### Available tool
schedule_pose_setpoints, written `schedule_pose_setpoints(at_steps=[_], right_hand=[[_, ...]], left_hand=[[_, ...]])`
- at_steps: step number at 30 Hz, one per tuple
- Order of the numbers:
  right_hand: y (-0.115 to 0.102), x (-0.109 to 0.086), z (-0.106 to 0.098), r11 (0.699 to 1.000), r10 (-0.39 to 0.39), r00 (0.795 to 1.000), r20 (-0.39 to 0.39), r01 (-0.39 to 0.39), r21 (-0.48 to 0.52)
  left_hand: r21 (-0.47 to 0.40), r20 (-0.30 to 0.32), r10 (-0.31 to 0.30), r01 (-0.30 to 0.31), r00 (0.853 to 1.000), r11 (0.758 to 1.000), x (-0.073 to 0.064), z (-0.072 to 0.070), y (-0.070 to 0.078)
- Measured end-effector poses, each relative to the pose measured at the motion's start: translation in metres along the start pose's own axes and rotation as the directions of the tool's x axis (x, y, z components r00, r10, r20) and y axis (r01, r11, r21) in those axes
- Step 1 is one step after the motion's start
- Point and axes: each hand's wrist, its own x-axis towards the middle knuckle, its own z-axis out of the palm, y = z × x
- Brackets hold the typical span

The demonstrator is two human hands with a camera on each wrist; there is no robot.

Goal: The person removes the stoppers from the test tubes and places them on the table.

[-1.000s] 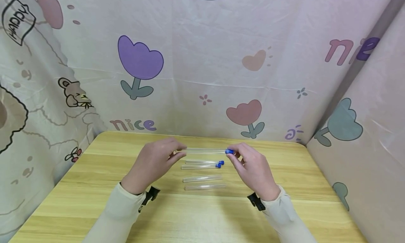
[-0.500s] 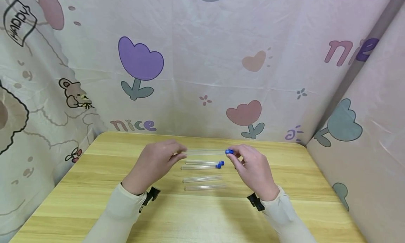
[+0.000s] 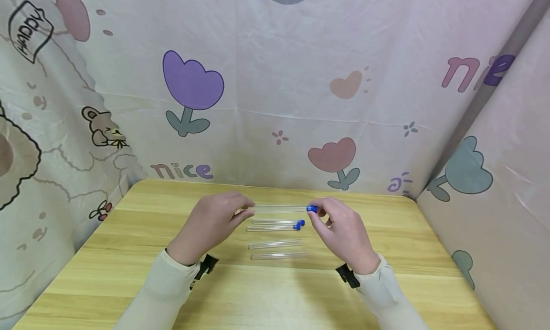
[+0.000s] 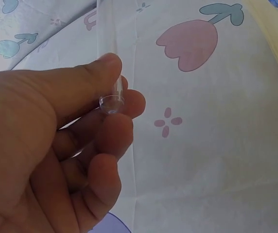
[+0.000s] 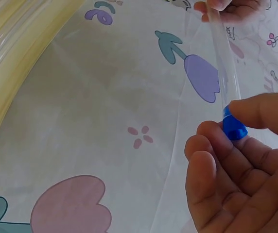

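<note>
A clear test tube lies level between the two hands, above the far part of the table. My left hand pinches its rounded closed end between thumb and fingers, as the left wrist view shows with the tube's tip. At the other end, the thumb and fingers of my right hand pinch a blue cap, which sits on the tube's mouth. Nearer the person lie two capped test tubes side by side, and then two uncapped tubes.
The tubes lie on a light wooden table. A patterned cloth hangs along its back edge and both sides. Each wrist wears a black camera mount.
Both hands keep their hold on the tube and its cap, almost still. The whole scene shifts slightly downward in the head view.
</note>
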Motion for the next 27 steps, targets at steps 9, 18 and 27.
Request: schedule_pose_setpoints(at_steps=[9,18,27], right_hand=[[0.0007,-0.0011,-0.0003,1.000,0.005,1.000,-0.019,-0.005,0.021],[0.0017,-0.0025,0.0017,0.999,0.015,0.999,-0.041,-0.013,0.043],[0.0005,-0.0019,0.0013,1.000,0.015,0.999,-0.046,-0.013,0.026]], left_hand=[[0.000,0.018,-0.007,0.007,1.000,1.000,0.0007,0.0008,0.0008],[-0.003,0.035,-0.022,0.022,0.999,1.000,0.0004,-0.0002,0.0021],[-0.019,0.034,-0.014,0.015,0.999,1.000,0.0008,-0.0009,0.0031]])
